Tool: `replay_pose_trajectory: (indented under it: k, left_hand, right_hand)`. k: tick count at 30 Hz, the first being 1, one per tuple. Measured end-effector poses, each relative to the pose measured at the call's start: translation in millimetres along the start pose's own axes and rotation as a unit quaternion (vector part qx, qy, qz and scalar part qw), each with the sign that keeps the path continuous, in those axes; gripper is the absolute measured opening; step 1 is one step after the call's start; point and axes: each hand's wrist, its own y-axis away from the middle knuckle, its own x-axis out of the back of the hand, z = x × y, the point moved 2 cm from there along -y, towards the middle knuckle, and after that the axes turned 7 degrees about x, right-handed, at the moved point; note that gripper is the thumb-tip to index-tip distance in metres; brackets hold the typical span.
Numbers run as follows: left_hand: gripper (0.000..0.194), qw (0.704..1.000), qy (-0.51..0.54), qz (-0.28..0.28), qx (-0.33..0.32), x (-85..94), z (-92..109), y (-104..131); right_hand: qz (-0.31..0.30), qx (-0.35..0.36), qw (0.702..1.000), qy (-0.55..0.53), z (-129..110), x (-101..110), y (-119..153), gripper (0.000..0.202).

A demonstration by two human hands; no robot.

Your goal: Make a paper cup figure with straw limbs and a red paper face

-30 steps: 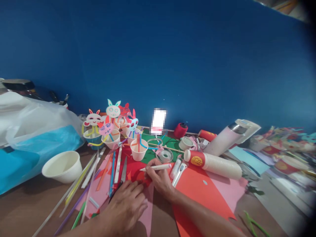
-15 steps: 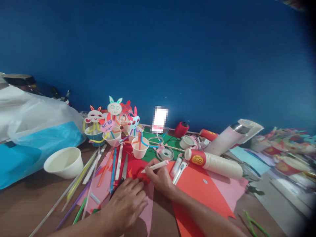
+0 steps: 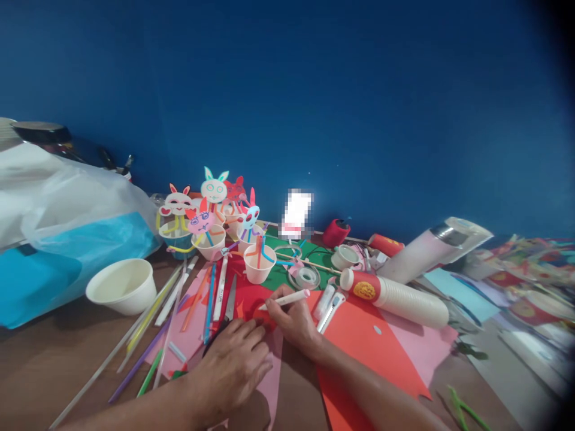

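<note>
My right hand grips a white marker with a pink end, its tip over red paper at the centre. Beside it on the left, my left hand rests palm down on the paper, fingers lying flat; nothing shows in it. Black-handled scissors lie just beyond its fingers, their handles partly hidden. A white cutter is to the right of my right hand. Behind the hands stands a paper cup with bent coloured strips.
Rabbit-faced figures stand in cups at the back left. A white bowl, coloured sticks and a blue-and-white bag are on the left. Stacked cups, a bottle and orange paper lie right. A lit screen stands behind.
The view has shifted slightly, so most things sit a little further right. Both hands keep nearly the same pose, with the marker still in my right hand.
</note>
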Motion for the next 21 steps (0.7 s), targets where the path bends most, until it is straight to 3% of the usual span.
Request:
replay_pose_trajectory:
  k: [9,21]
  left_hand:
    - [0.018,1.0,0.014,0.007,0.004,-2.1,-0.7,1.4]
    - [0.017,0.999,0.039,-0.038,0.004,-1.4,-3.6,1.3]
  right_hand:
    - [0.016,-0.015,0.999,-0.032,-2.5,1.6,-1.5,0.018]
    - [0.01,-0.023,0.998,-0.065,-7.8,6.5,-3.7,0.014]
